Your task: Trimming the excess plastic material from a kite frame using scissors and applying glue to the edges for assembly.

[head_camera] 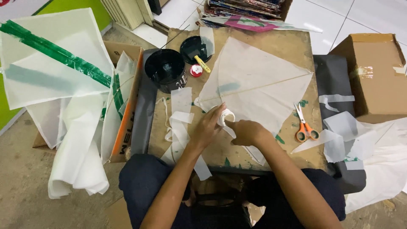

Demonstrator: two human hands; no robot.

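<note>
A translucent white paper kite with thin stick spars lies flat on a low cardboard-topped board. My left hand and my right hand meet at the kite's lower left corner. The fingers of both pinch a small curled strip of white paper against the kite's edge. Several loose white paper strips lie just left of my left hand.
Orange-handled scissors lie right of my hands. A black round tub, its lid with a yellow-handled brush, and a small red-white pot sit at the board's back left. Finished kites pile at the left, a cardboard box stands at the right.
</note>
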